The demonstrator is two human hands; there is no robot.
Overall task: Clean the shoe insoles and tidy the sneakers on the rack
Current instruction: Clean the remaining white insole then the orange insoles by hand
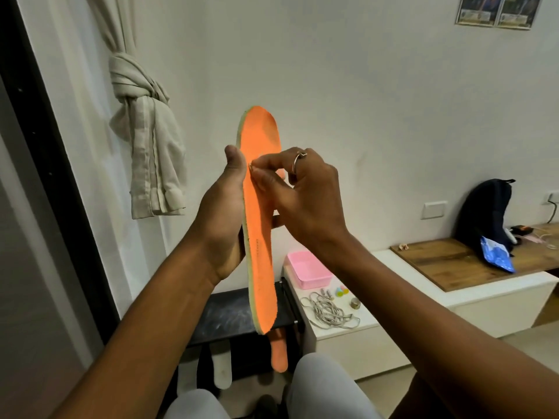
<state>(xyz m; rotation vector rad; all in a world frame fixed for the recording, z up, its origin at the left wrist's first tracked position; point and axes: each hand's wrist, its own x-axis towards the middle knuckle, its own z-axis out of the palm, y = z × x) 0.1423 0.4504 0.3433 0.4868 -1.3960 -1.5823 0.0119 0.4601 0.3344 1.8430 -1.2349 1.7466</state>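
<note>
An orange insole point(260, 237) with a pale green edge stands upright in front of me. My left hand point(222, 216) grips it from the left side, thumb up along its edge. My right hand point(299, 195), a ring on one finger, pinches at the orange face near the left thumb with fingertips together. Whether anything lies between those fingertips cannot be seen. Below, a second orange insole point(279, 352) and two white insoles point(222, 367) lean against the black rack point(230, 316). No sneakers show.
A white low cabinet point(341, 337) to the right carries a pink tray point(308, 269), grey laces point(328, 309) and small items. Farther right a wooden bench top point(453, 261) holds a dark backpack point(484, 213). A knotted curtain point(145, 131) hangs at the left. My knees point(320, 385) are below.
</note>
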